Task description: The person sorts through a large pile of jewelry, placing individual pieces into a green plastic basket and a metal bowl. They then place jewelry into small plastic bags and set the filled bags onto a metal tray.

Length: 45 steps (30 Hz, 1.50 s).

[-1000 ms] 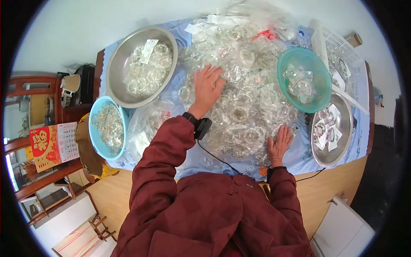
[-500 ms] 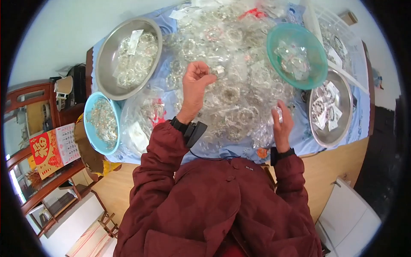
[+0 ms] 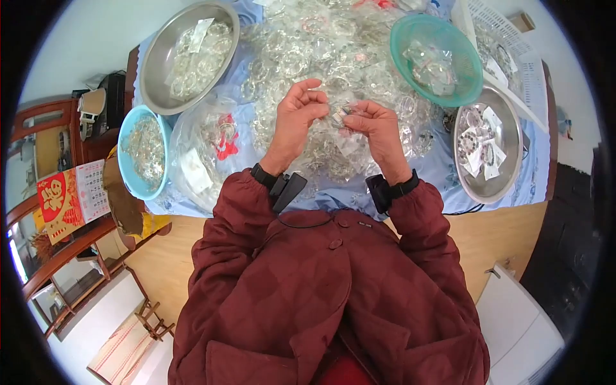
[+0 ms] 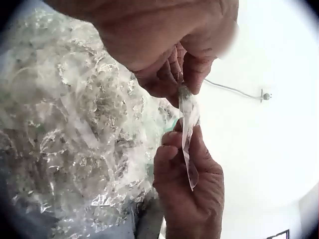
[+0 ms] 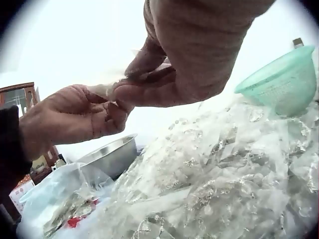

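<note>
Over the pile, a small clear plastic packet point(image 3: 339, 117) with something silvery inside is held between both hands. My left hand point(image 3: 294, 123) pinches its left side between thumb and fingers. The right hand point(image 3: 383, 133) grips the opposite side, thumb on top. Seen edge-on in the left wrist view, the packet point(image 4: 187, 134) looks thin and flat, with a loose plastic flap pointing toward the right palm. Beneath the hands spreads a large heap of bagged bracelets point(image 3: 282, 61), glittering through clear plastic.
A steel basin point(image 3: 153, 77) and a light-blue basin point(image 3: 125, 163) stand left, near a clear bag point(image 3: 192, 151) with red bits. On the right are a green basin point(image 3: 471, 83), a steel bowl point(image 3: 507, 186) and a white basket point(image 3: 529, 70), all holding packets.
The left hand went from lying spread on the heap to pinching the packet. My right hand left the heap's front right, moved up and leftward, and took hold of the packet too.
</note>
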Tool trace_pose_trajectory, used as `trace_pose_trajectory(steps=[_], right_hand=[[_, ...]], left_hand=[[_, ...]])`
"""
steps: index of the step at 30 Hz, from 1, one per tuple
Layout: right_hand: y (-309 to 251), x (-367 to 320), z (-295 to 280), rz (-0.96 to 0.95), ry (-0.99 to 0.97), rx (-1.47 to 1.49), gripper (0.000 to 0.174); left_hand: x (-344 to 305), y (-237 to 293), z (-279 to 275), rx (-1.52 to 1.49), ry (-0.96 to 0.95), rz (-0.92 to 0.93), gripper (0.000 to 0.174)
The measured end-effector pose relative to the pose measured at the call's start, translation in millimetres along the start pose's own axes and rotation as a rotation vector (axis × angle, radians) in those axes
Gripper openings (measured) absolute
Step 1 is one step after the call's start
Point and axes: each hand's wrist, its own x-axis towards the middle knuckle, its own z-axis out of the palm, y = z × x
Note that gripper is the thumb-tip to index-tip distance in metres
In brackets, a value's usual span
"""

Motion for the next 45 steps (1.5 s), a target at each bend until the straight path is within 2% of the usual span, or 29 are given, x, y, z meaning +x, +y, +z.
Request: trace_pose_trajectory(steps=[3,6,7,9,13,14,17,18,21,24,25,27,28,31,45], right_hand=[[-4,-1,-2,-0.001,0.026,0.028,0.02],[-3,-3,-8,-0.005,0.004,0.032,0.016],[0,-3,-11,-0.014,-0.03,0.027,0.014],[-2,-7,-18,-0.059,-0.015,0.015,0.013],[2,-17,-27,-0.009,-0.039,-0.121,0.013],[5,-18,-34,0.013,-0.088,-0.134,0.012],[7,-25,-53,0.018,-0.056,-0.167,0.01],[5,-25,-57,0.029,-0.05,-0.181,0.01],[-3,-25,-71,-0.04,0.064,-0.168,0.01],[-10,-29,-80,-0.04,0.132,-0.192,0.01],[-11,-30,-79,-0.028,0.155,-0.233,0.01],[-14,-34,-74,0.007,0.16,-0.125,0.01],[-16,-34,-74,0.001,0.198,-0.031,0.01],[-16,-34,-74,-0.001,0.186,-0.03,0.011],[-21,-28,-75,-0.033,0.201,0.03,0.013]], left_hand=[[-3,-4,10,-0.101,0.077,-0.036,0.035],[-8,-10,7,0.131,-0.028,-0.168,0.016],[-10,-11,7,0.133,-0.044,-0.169,0.016],[-10,-14,12,0.312,-0.017,-0.013,0.015],[-14,-17,17,0.625,-0.108,0.026,0.015],[-15,-21,20,0.621,-0.137,0.036,0.015],[-17,-29,23,0.565,-0.215,-0.129,0.012],[-19,-30,31,0.566,-0.225,-0.117,0.012],[-31,-39,65,0.269,-0.123,-0.391,0.01],[-20,-66,51,0.396,-0.205,-0.305,0.009],[-20,-62,49,0.401,-0.164,-0.322,0.009],[-18,-57,53,0.308,-0.24,-0.229,0.011],[-20,-57,52,0.306,-0.218,-0.235,0.011],[-18,-51,51,0.19,-0.222,-0.265,0.01],[-23,-43,46,0.154,-0.153,-0.217,0.009]])
